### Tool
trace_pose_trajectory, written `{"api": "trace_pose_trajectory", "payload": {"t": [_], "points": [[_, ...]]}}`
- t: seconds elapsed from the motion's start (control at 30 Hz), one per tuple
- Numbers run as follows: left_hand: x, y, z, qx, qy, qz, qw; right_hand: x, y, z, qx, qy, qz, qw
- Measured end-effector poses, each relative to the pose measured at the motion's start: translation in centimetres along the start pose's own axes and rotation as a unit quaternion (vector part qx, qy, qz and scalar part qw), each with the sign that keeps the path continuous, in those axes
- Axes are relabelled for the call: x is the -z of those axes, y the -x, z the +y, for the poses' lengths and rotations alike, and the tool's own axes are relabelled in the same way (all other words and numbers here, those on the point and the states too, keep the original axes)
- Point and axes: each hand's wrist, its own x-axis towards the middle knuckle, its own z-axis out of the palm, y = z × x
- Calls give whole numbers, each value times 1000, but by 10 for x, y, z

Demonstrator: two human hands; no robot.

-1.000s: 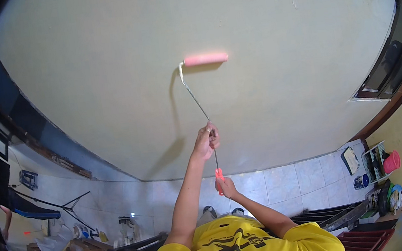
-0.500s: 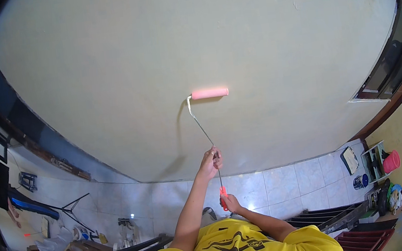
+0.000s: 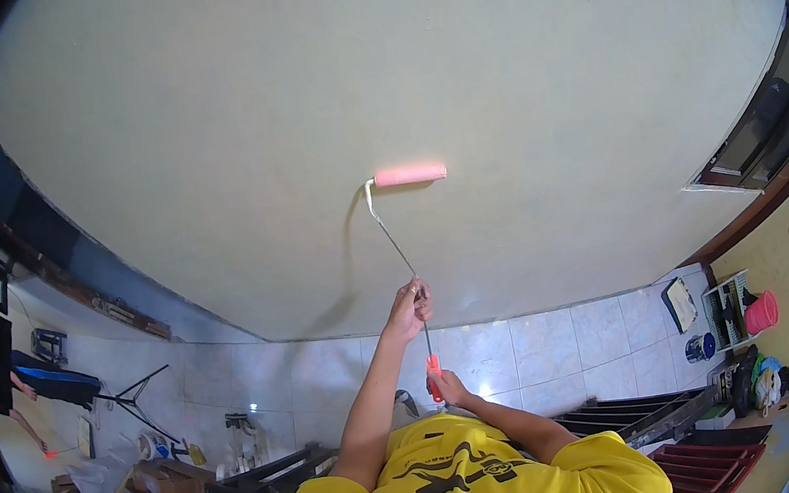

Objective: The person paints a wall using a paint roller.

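Observation:
A long-handled paint roller (image 3: 409, 176) with a pink sleeve lies level against the pale wall (image 3: 202, 122), its shadow falling to the left. My left hand (image 3: 407, 309) is wrapped round the thin metal rod, partway up. Lower down, close to my body, my right hand (image 3: 447, 387) grips the orange-red handle (image 3: 433, 370). Both arms reach forward, the left one farther out than the right.
Dark metal frames (image 3: 632, 416) stand on both sides of me. At the right are a window (image 3: 763, 122), a pink basket (image 3: 761, 311) and a paint bucket (image 3: 700, 348). Cardboard boxes (image 3: 168, 491) lie at the left, near another person's arm (image 3: 31, 429).
The roller and both my hands sit slightly higher in the picture; the view has shifted a little too. My grip is unchanged. The other person's arm at the left shows more.

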Motion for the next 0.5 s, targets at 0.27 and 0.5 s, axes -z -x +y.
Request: {"api": "trace_pose_trajectory", "payload": {"t": [0.27, 0.5], "points": [[3, 3, -5, 6, 1, 18, 1000, 2, 3, -3, -4, 0, -18, 1000], [14, 7, -16, 3, -4, 18, 1000, 0, 7, 3, -6, 3, -60, 998]]}}
